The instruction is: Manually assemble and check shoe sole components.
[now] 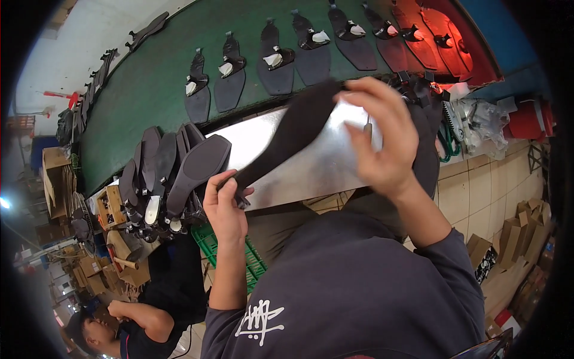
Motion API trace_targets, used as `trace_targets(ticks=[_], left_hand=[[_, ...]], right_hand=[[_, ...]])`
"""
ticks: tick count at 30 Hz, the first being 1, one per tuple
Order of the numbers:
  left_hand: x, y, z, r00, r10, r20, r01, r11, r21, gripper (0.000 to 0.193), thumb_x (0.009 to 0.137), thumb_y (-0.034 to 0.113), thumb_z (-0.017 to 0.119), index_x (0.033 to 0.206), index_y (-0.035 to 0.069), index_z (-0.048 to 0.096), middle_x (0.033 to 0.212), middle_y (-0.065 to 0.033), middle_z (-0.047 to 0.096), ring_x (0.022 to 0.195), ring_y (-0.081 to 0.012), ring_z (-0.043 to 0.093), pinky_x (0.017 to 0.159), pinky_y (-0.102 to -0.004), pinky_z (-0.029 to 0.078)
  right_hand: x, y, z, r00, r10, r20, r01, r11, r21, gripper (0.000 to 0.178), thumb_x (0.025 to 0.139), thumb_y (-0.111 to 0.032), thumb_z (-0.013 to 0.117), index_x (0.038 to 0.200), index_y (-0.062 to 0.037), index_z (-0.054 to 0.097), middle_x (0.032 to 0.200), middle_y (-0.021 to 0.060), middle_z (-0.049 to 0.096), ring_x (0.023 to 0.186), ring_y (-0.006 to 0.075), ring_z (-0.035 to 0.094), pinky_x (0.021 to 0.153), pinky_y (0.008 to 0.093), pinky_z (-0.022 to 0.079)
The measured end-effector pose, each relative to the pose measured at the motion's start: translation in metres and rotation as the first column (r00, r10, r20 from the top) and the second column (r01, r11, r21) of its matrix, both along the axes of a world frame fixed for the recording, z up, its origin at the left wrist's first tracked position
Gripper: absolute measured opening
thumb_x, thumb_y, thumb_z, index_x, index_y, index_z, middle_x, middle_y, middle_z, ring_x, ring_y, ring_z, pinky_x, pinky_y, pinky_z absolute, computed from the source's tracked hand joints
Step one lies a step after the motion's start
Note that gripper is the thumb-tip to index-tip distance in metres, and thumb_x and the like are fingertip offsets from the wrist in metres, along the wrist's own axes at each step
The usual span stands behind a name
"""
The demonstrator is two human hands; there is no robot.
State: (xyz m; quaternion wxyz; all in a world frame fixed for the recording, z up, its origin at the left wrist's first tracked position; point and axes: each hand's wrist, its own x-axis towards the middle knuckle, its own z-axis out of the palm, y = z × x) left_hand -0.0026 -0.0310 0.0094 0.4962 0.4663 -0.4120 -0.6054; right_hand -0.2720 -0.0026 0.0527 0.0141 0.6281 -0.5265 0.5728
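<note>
A long dark sandal sole (293, 128) slants up and to the right in front of me. My left hand (226, 206) grips its narrow lower end, with the thumb on top. Near its far end is my right hand (382, 134), slightly blurred, fingers bent and the thumb well apart from them. Its fingertips are at the sole's edge; whether they touch cannot be told. A thin tool with a small grip (368, 128) shows in the gap behind the right thumb. Beneath the sole lies a shiny metal sheet (269, 197).
Strapped sandals (277, 66) line the green bench (143, 90), the rightmost under red light. Piled soles (200, 158) stand at left. Plastic bags (481, 122) and a red container (529, 118) sit at right. A green crate (254, 263) is below; another person (143, 317) sits lower left.
</note>
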Motion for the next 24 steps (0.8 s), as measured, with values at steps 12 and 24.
trace_targets(ticks=[12,24], left_hand=[[-0.007,0.008,-0.039,0.911,-0.078,-0.405,0.335,0.715,0.614,0.052,0.091,0.016,0.049,0.139,0.001,0.038,0.126,-0.0184,0.055,0.108,-0.0310,0.062,0.081,-0.0350,0.058],[-0.028,0.015,-0.039,0.755,0.189,-0.628,0.367,0.672,0.643,0.032,0.091,0.030,0.062,0.121,0.021,0.057,0.114,-0.0072,0.063,0.098,-0.0268,0.064,0.066,-0.0296,0.056]], right_hand=[[-0.021,0.031,-0.085,0.945,-0.157,-0.288,0.302,0.760,0.576,0.068,0.076,0.005,0.065,0.139,-0.0023,0.040,0.113,0.0199,0.050,0.102,0.0367,0.049,0.087,0.0422,0.043],[0.019,0.071,-0.049,0.810,0.160,0.565,-0.507,0.676,0.535,0.039,0.088,0.000,0.052,0.126,-0.0040,0.058,0.082,0.0028,0.057,0.066,0.0087,0.049,0.061,0.0215,0.040]])
